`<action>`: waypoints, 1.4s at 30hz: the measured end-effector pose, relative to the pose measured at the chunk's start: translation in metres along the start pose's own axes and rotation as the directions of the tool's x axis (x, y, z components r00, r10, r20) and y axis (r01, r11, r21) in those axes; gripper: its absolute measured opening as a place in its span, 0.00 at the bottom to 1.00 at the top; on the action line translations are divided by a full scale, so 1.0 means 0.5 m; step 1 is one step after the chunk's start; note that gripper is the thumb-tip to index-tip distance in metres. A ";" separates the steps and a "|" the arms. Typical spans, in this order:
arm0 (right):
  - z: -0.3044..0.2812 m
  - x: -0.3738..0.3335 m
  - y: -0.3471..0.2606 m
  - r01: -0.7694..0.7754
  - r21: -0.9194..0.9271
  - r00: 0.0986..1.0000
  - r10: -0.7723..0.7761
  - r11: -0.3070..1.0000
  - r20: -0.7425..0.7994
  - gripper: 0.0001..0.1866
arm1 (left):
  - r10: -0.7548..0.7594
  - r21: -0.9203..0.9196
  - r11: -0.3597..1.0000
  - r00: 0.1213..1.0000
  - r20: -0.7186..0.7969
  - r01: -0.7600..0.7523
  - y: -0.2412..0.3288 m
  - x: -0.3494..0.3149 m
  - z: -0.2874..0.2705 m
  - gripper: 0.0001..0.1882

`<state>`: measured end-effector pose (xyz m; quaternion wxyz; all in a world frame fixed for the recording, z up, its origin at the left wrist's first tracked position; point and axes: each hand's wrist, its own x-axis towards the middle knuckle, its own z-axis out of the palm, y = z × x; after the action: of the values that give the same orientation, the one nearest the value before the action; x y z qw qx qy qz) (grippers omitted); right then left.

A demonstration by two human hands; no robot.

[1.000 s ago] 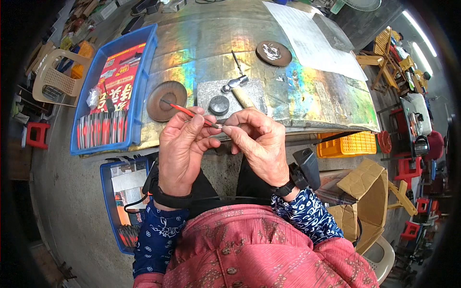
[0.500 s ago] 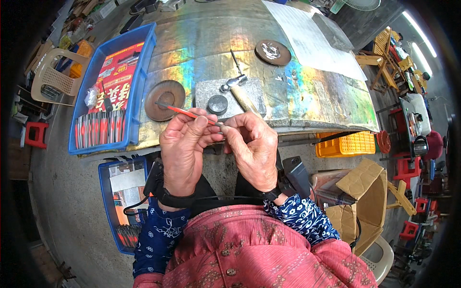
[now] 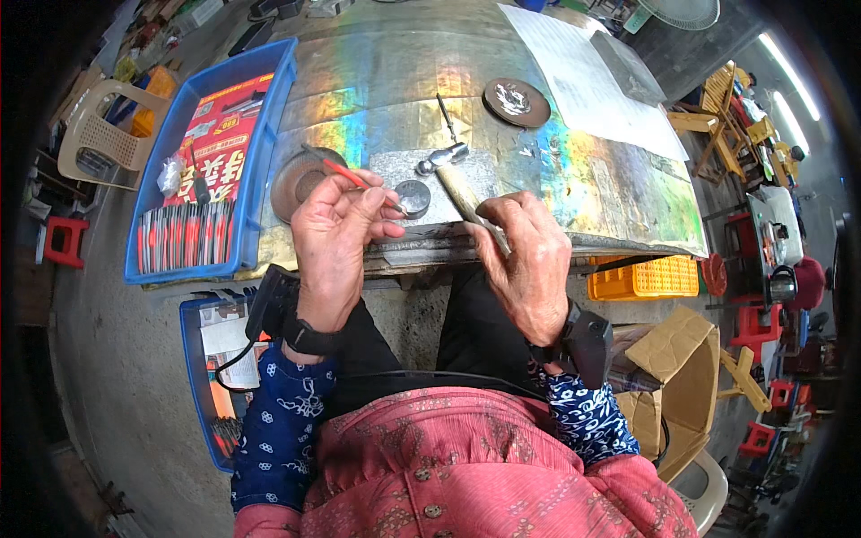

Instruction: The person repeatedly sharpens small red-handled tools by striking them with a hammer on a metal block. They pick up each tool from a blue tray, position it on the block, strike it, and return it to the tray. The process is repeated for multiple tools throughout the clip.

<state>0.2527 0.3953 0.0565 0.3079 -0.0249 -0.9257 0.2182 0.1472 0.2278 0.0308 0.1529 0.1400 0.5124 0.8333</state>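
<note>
My left hand [image 3: 336,238] pinches a slim red tool with dark ends [image 3: 348,173], its exact kind unclear. It slants above a round brown wooden dish [image 3: 289,193], and its lower end comes close to a short round metal block [image 3: 413,199]. A hammer [image 3: 459,190] lies on a grey stone slab [image 3: 386,166], its metal head pointing away from me. Around the end of its wooden handle are the thumb and fingers of my right hand [image 3: 529,255].
On the left stands a blue tray [image 3: 285,85] with several slim red-and-dark tools [image 3: 184,238] and a red printed sheet. Farther back are a thin dark rod [image 3: 445,117], another brown dish [image 3: 517,102] with pale bits, and white sheets [image 3: 574,76]. A cardboard box [image 3: 691,386] stands low right.
My hands have moved apart. The right one has let go of the slim tool's end and gone right to the hammer handle. The left one keeps the tool, shifted slightly left and up.
</note>
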 end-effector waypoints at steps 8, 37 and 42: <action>-0.006 -0.018 0.017 -0.147 -0.102 0.956 0.168 0.984 0.242 0.21 | 0.165 0.227 0.960 0.986 0.023 -0.165 -0.016 0.033 0.013 0.06; -0.047 0.025 0.001 -0.119 0.077 0.993 0.119 0.990 0.014 0.13 | 0.428 0.699 0.574 0.884 0.188 -0.427 -0.010 0.018 0.036 0.06; -0.152 0.050 -0.048 -0.057 0.162 0.998 0.050 0.985 0.047 0.13 | 0.437 0.697 0.576 0.881 0.179 -0.428 -0.014 0.017 0.038 0.06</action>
<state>0.2789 0.4076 0.1349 0.2832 -0.0199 -0.9101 0.3020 0.1478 0.2496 0.0337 -0.1251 0.3037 0.7474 0.5776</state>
